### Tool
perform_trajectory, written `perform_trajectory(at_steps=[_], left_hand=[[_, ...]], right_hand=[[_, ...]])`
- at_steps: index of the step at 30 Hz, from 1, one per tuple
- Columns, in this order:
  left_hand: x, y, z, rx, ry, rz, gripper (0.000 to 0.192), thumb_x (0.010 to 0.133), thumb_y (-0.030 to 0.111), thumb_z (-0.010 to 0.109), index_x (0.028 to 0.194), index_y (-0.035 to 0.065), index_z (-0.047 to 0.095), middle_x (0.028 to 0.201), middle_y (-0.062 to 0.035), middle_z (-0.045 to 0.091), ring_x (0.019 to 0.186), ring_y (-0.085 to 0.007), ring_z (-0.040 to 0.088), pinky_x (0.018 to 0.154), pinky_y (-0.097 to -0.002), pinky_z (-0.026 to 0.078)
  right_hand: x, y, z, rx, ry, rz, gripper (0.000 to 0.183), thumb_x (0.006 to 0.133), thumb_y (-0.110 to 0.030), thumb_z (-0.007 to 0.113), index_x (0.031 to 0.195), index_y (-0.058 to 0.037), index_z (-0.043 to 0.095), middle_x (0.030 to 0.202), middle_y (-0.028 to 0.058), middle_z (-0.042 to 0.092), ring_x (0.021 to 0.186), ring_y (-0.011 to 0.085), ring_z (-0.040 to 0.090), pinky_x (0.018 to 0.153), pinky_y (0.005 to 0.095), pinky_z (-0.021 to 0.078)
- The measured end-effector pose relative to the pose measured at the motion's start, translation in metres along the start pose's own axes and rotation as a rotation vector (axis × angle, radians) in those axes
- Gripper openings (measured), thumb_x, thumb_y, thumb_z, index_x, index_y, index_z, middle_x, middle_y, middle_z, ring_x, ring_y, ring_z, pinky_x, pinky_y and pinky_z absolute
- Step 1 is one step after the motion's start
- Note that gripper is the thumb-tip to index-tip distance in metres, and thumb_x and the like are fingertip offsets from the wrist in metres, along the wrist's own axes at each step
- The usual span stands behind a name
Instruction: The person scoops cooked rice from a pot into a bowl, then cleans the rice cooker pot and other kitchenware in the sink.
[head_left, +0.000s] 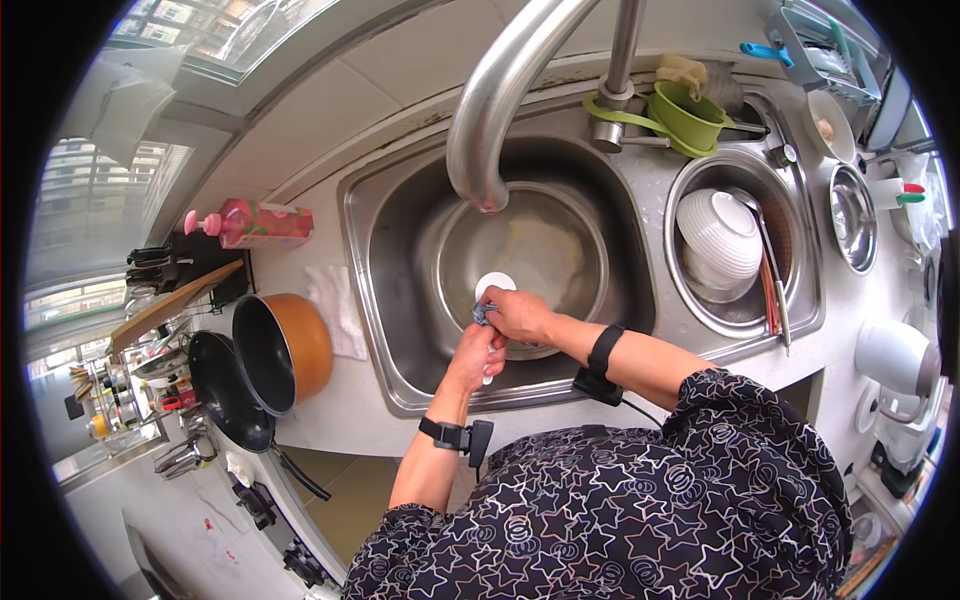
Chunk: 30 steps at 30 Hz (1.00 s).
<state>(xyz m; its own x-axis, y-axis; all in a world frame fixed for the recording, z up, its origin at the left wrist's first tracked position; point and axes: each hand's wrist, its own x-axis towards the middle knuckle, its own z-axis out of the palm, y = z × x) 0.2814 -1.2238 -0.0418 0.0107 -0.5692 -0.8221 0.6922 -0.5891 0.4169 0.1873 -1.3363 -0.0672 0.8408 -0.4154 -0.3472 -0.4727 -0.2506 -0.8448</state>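
Note:
My left hand (478, 358) grips the handle of a white spoon or ladle (495, 282), whose round end points away from me. My right hand (521, 311) is closed around a blue-grey cloth or scrubber (484, 311) pressed to that utensil, just above my left hand. Both hands touch or nearly touch. Beneath them, a round metal basin (602, 270) with cloudy water stands in the large steel sink (405, 255). The curved faucet (480, 150) hangs over the basin's far side.
White bowls (720, 232) and utensils lie in a steel basin at right. A green strainer (686, 116) sits behind it. Left of the sink are a pink soap bottle (266, 223), a white cloth (335, 311), an orange pot (304, 349) and a black pan (225, 390).

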Motion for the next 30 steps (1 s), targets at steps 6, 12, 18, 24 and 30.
perform_trajectory(at_steps=[6, 12, 18, 24, 30], left_hand=[[-0.008, -0.004, 0.016, 0.077, 0.036, 0.062, 0.010, 0.084, 0.007, 0.041, 0.093, 0.0119, 0.040, 0.064, 0.0007, 0.039, 0.042, -0.0050, 0.031, 0.031, -0.0194, 0.022], [-0.003, 0.004, 0.010, 0.106, 0.093, 0.066, 0.010, 0.084, 0.008, 0.040, 0.093, 0.0128, 0.040, 0.064, 0.0008, 0.039, 0.042, -0.0049, 0.030, 0.031, -0.0194, 0.022], [-0.009, -0.001, 0.020, 0.168, 0.115, 0.039, 0.007, 0.092, 0.019, 0.042, 0.088, 0.0144, 0.039, 0.061, 0.0024, 0.037, 0.040, -0.0050, 0.029, 0.031, -0.0194, 0.021], [-0.008, 0.007, 0.016, 0.157, 0.154, 0.072, 0.035, 0.095, 0.044, 0.038, 0.079, 0.0133, 0.039, 0.055, 0.0023, 0.035, 0.036, -0.0057, 0.028, 0.029, -0.0210, 0.022], [-0.001, 0.026, 0.012, 0.217, 0.279, 0.081, 0.046, 0.095, 0.049, 0.033, 0.074, 0.0092, 0.041, 0.046, -0.0001, 0.034, 0.030, -0.0097, 0.031, 0.027, -0.0246, 0.026]], right_hand=[[0.012, 0.017, -0.004, -0.277, 0.244, -0.002, 0.024, 0.081, -0.019, 0.051, 0.104, -0.0106, 0.053, 0.091, 0.0203, 0.063, 0.084, 0.0370, 0.062, 0.072, 0.0465, 0.0484], [0.002, 0.000, 0.009, -0.122, 0.111, 0.270, 0.027, 0.084, -0.021, 0.050, 0.105, -0.0040, 0.050, 0.096, 0.0217, 0.062, 0.085, 0.0391, 0.061, 0.074, 0.0486, 0.0479], [-0.001, -0.003, 0.001, -0.055, 0.148, 0.278, 0.035, 0.086, -0.023, 0.051, 0.115, -0.0044, 0.049, 0.103, 0.0231, 0.060, 0.092, 0.0397, 0.059, 0.080, 0.0472, 0.0458], [0.016, 0.027, 0.019, 0.322, 0.249, 0.314, 0.039, 0.086, -0.027, 0.054, 0.113, 0.0012, 0.049, 0.094, 0.0207, 0.061, 0.085, 0.0332, 0.062, 0.074, 0.0429, 0.0475], [-0.009, 0.001, 0.016, 1.401, -0.013, 0.385, 0.037, 0.084, -0.017, 0.060, 0.111, 0.0062, 0.048, 0.081, 0.0104, 0.061, 0.073, 0.0158, 0.059, 0.064, 0.0274, 0.0491]])
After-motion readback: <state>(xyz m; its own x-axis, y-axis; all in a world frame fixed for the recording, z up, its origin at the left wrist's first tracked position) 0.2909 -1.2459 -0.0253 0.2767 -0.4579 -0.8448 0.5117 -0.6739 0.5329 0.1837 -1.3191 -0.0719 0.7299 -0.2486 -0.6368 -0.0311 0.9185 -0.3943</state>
